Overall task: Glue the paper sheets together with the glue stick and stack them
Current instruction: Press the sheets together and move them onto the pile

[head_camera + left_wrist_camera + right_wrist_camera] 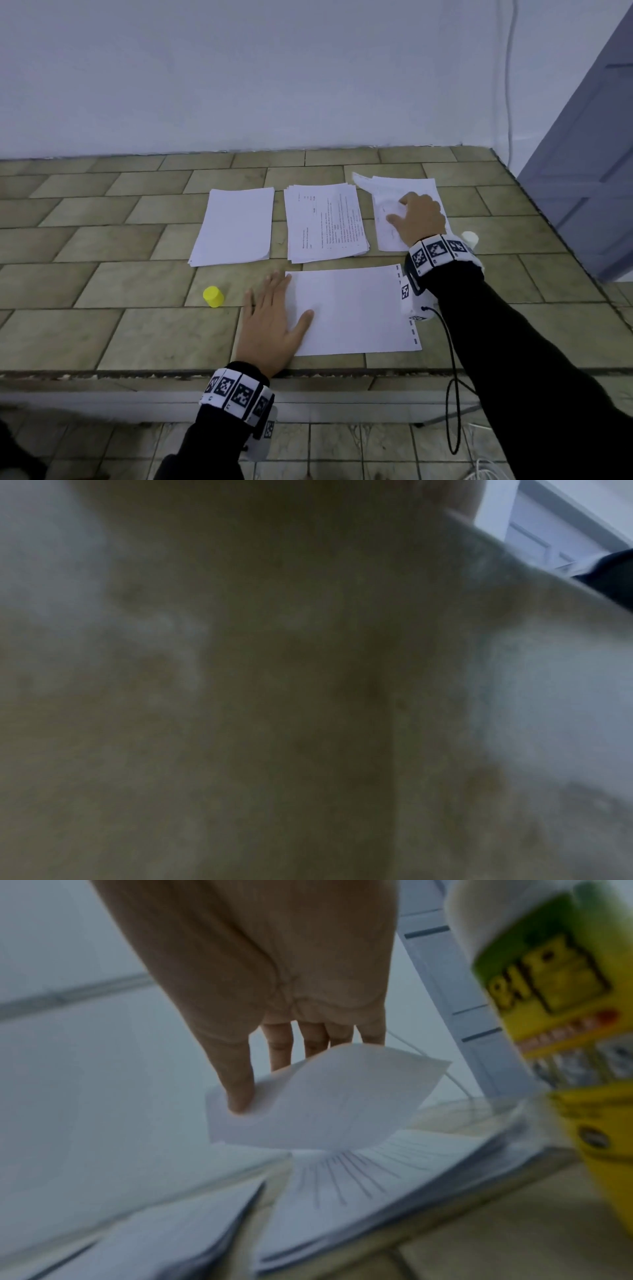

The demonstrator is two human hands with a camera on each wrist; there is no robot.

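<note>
Pressing flat with straight fingers, your left hand [270,318] held the blank sheet [356,308] at lower centre of the bench [102,240]. Your right hand [416,217] pinched a curling top sheet [318,1096] on the right-hand pile [407,192], thumb [240,1085] on top. Your glue stick [565,1015] stood just right of that wrist; its yellow cap [213,296] lay at lower left.

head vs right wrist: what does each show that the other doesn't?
Head only: left hand flat on the near sheet, the yellow cap and the blank stack.
Right wrist only: the glue stick's yellow-green label and the thumb pinching a lifted sheet.
Both: right hand, printed stack, and the glue stick.
</note>
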